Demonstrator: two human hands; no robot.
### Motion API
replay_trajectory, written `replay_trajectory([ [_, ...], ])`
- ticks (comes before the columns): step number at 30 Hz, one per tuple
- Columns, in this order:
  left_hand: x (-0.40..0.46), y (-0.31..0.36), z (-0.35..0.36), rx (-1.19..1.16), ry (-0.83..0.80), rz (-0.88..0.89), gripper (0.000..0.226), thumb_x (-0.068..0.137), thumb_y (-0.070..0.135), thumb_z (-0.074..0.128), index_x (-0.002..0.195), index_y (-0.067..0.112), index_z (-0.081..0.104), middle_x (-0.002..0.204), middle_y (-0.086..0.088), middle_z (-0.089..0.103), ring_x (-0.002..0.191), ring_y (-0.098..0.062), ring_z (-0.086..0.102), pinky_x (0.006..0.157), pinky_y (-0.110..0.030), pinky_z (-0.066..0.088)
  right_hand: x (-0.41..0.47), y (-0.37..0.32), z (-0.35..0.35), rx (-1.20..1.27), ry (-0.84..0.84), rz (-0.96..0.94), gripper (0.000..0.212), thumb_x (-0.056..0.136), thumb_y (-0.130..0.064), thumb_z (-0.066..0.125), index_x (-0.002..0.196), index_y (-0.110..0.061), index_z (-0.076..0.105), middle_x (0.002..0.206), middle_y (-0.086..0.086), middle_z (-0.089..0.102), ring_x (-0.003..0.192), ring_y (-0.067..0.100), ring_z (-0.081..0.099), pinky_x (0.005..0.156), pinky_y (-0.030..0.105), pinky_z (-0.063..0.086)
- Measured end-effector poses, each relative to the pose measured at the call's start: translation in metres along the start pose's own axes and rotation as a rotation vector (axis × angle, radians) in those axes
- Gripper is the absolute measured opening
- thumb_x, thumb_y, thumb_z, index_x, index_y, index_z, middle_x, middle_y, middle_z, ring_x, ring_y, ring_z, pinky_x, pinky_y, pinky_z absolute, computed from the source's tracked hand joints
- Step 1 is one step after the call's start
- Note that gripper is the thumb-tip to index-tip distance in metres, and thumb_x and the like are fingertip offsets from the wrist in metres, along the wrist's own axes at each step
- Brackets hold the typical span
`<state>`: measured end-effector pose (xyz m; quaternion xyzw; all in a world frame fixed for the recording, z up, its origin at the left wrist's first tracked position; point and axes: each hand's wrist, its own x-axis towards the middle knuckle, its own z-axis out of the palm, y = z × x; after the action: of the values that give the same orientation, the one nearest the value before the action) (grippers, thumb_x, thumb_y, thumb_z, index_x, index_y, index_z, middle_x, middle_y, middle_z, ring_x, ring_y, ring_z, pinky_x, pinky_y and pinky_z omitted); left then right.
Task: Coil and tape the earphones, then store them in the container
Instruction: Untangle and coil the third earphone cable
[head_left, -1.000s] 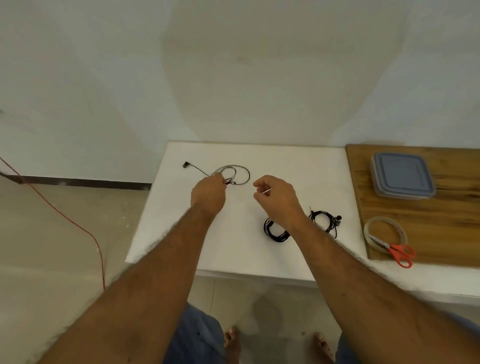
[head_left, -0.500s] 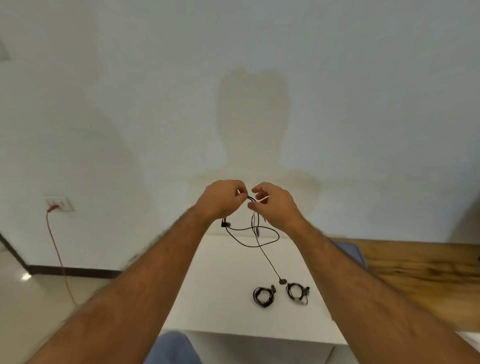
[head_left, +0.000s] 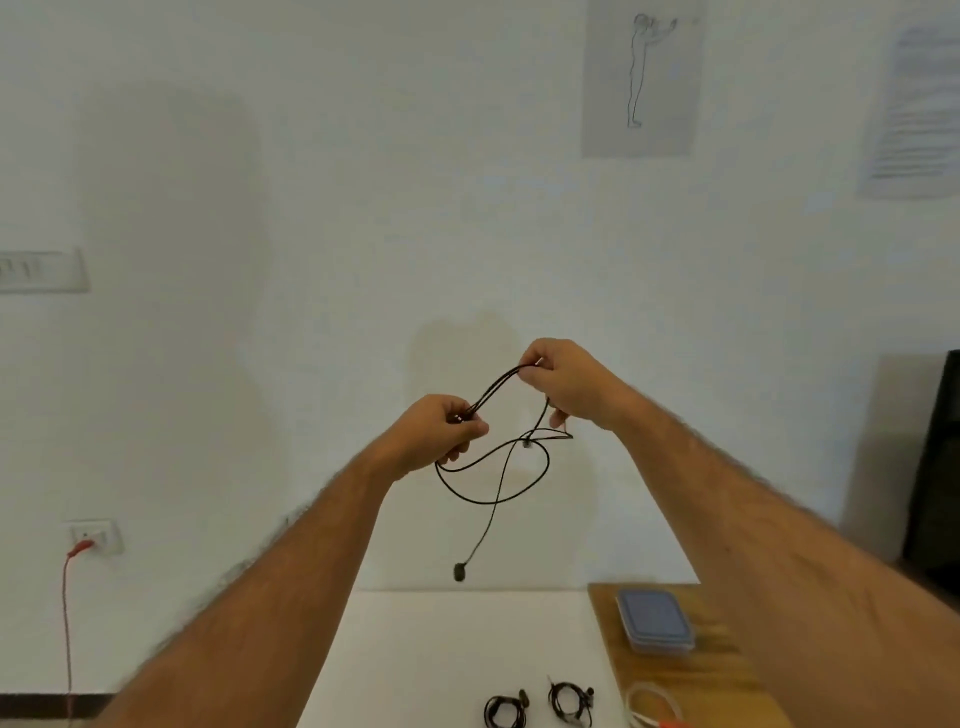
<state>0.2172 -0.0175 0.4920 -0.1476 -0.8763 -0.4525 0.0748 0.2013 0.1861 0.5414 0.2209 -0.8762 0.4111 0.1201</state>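
I hold black earphones (head_left: 493, 483) up in the air in front of the wall. My left hand (head_left: 436, 434) pinches the cable low on the left, and my right hand (head_left: 563, 382) pinches it higher on the right. A doubled strand runs between both hands. Loose loops hang below, and one earbud (head_left: 459, 571) dangles above the white table (head_left: 415, 665). Two coiled black earphones (head_left: 505, 711) (head_left: 569, 701) lie at the table's near edge. The lidded blue-grey container (head_left: 655, 621) sits on a wooden board (head_left: 691, 680).
A roll of clear tape (head_left: 652, 701) lies on the board next to red scissor handles (head_left: 670, 723). A red cord (head_left: 66, 623) hangs from a wall socket at the left. Papers hang on the wall at the upper right.
My hands have lifted the earphones off the table and pulled apart, the right one rising higher. The view has tilted up toward the wall.
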Motion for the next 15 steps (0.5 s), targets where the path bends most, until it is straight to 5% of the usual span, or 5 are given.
replay_trajectory([
  [3,-0.002,0.008,-0.005,-0.068,0.004,-0.002,0.016,0.092,0.025,0.065,0.084,0.012,0.064,0.059,0.004,0.057,0.05,-0.009,0.047,0.05,-0.02,0.037,-0.003,-0.006,-0.013,0.059,0.003,-0.002,0.009,0.092,-0.015,0.06,0.093,-0.008,0.065,0.065,0.0,0.044,0.052,0.011,0.042,0.046,0.027,0.047],
  [7,0.002,0.015,-0.006,-0.17,0.037,-0.004,0.02,0.091,0.028,0.067,0.078,0.014,0.059,0.055,0.005,0.054,0.047,-0.008,0.043,0.048,-0.02,0.033,-0.004,-0.005,-0.023,0.42,-0.064,0.052,0.006,0.093,-0.012,0.062,0.089,-0.009,0.061,0.069,0.002,0.053,0.064,0.016,0.063,0.07,0.042,0.058],
  [9,0.005,0.019,-0.003,-0.158,0.053,0.005,0.023,0.09,0.029,0.068,0.075,0.015,0.059,0.054,0.005,0.054,0.048,-0.009,0.043,0.048,-0.021,0.033,-0.003,-0.004,-0.027,0.558,-0.117,0.094,0.006,0.095,-0.011,0.059,0.089,-0.01,0.058,0.063,-0.002,0.049,0.052,0.015,0.059,0.069,0.044,0.06],
  [12,0.012,0.018,-0.001,-0.13,0.131,0.005,0.024,0.086,0.03,0.072,0.071,0.015,0.062,0.055,0.005,0.056,0.05,-0.009,0.043,0.052,-0.02,0.037,0.0,-0.001,-0.033,0.412,-0.081,0.073,0.006,0.092,-0.012,0.063,0.088,-0.009,0.062,0.056,-0.005,0.041,0.041,0.009,0.033,0.046,0.024,0.046],
  [15,0.021,0.014,-0.004,-0.09,0.263,-0.009,0.02,0.082,0.033,0.076,0.075,0.015,0.067,0.059,0.005,0.06,0.057,-0.009,0.049,0.06,-0.022,0.041,0.007,-0.001,-0.04,0.094,0.002,-0.023,0.008,0.085,-0.014,0.072,0.083,-0.007,0.068,0.054,-0.004,0.042,0.041,0.004,0.034,0.042,0.017,0.031],
])
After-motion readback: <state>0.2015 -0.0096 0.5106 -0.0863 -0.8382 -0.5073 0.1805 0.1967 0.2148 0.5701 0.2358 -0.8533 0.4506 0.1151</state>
